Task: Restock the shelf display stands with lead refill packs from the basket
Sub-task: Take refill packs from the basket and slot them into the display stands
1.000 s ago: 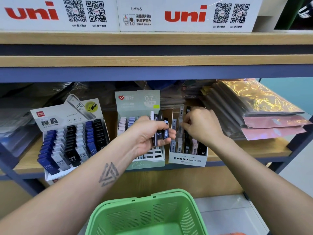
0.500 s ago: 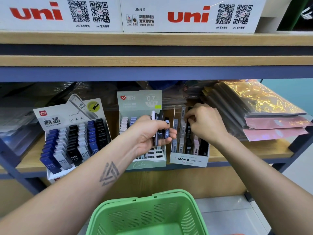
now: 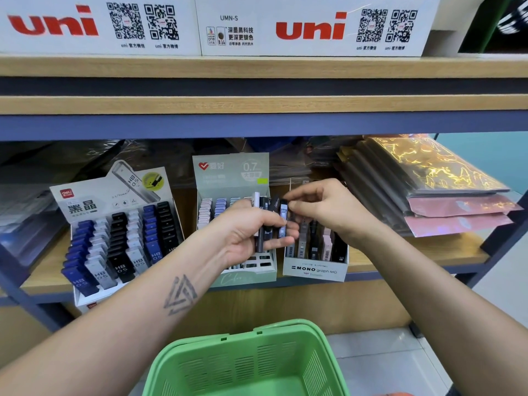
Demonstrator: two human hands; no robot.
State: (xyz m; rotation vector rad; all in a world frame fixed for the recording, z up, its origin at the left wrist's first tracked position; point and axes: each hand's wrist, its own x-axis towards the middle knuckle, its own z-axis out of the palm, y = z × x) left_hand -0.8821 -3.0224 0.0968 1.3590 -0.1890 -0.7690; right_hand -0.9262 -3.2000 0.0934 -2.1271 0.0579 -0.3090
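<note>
Several slim lead refill packs (image 3: 270, 217), black, white and blue, fan from the left hand (image 3: 245, 235).

On the lower shelf (image 3: 414, 257) before you, three display stands sit side by side: the Deli stand (image 3: 114, 238) left, the 0.7 stand (image 3: 233, 178) centre, the MONO stand (image 3: 315, 270) right. Stacked folders (image 3: 428, 190) lie further right; uni boxes (image 3: 314, 24) line the shelf above; the basket (image 3: 248, 364) sits below.
</note>
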